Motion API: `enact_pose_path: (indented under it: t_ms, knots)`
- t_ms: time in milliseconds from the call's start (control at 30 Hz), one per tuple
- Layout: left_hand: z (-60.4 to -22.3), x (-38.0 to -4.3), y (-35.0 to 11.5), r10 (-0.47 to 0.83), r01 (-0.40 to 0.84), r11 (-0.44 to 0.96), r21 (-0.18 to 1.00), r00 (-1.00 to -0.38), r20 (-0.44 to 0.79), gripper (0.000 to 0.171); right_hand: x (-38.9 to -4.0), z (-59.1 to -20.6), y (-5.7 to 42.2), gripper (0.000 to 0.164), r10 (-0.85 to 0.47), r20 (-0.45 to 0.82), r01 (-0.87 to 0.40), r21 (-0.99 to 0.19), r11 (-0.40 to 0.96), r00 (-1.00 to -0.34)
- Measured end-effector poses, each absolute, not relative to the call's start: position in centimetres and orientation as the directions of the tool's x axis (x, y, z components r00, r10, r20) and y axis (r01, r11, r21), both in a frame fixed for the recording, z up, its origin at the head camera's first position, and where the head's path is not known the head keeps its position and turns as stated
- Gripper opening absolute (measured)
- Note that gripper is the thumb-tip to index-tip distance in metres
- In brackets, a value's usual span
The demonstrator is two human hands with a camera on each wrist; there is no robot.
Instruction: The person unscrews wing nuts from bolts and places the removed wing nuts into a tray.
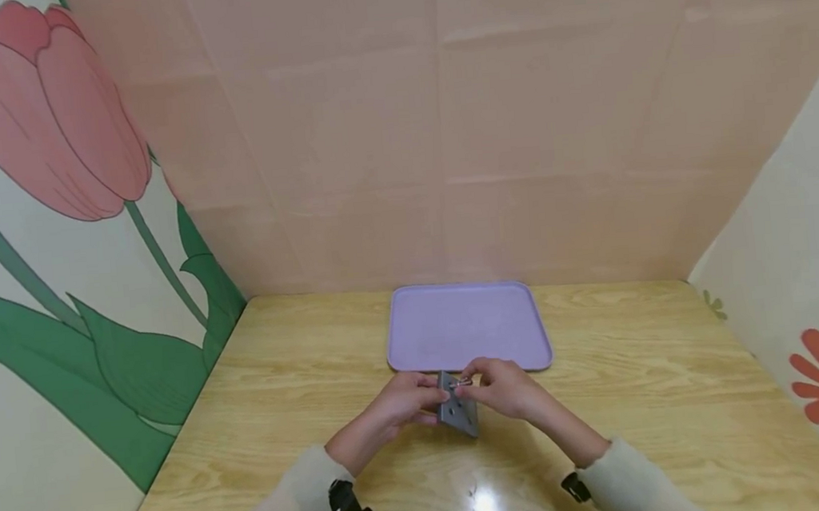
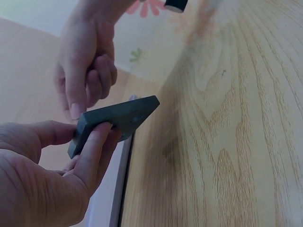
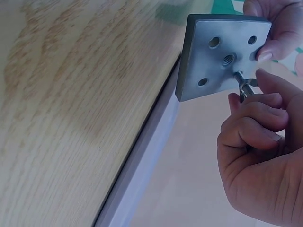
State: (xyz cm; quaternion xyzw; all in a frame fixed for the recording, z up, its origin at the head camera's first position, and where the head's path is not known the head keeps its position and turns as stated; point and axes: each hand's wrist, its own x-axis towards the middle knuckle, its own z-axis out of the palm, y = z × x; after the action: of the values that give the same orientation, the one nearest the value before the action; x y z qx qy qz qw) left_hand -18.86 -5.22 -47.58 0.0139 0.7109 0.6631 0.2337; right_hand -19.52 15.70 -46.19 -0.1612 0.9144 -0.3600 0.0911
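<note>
My left hand (image 1: pixel 408 404) grips a square grey metal plate (image 1: pixel 460 418) by its edge, thumb on one side and fingers on the other. The right wrist view shows the plate's face (image 3: pixel 203 61), with a threaded hole in the middle and smaller plain holes around it. At one corner of the plate, my right hand (image 3: pixel 258 142) pinches a small winged metal screw (image 3: pixel 245 87), its tip at the plate's face. Whether the tip sits inside a hole is hard to tell. From the left wrist view, the plate (image 2: pixel 116 113) is tilted and held above the table.
A purple tray (image 1: pixel 466 327) lies on the wooden table (image 1: pixel 301 344) just beyond the hands, against the back wall (image 1: pixel 446 164). Painted walls stand at the left and right. A black strap (image 1: pixel 350 509) is around the left wrist.
</note>
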Motion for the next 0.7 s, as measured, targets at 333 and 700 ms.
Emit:
enact_pose_path:
  t_ms: [333, 700]
  knots:
    - [-47.7, -19.0, -5.08, 0.335, -0.29, 0.12, 0.95, -0.888, -0.314, 0.025, -19.46, -46.07, 15.81, 0.025, -0.396, -0.009, -0.275, -0.704, 0.655, -0.918]
    - [-47.59, -19.07, -4.96, 0.327, -0.286, 0.132, 0.949, -0.891, -0.314, 0.028, -19.67, -45.88, 15.64, 0.034, -0.274, -0.032, -0.166, -0.727, 0.666, -0.961]
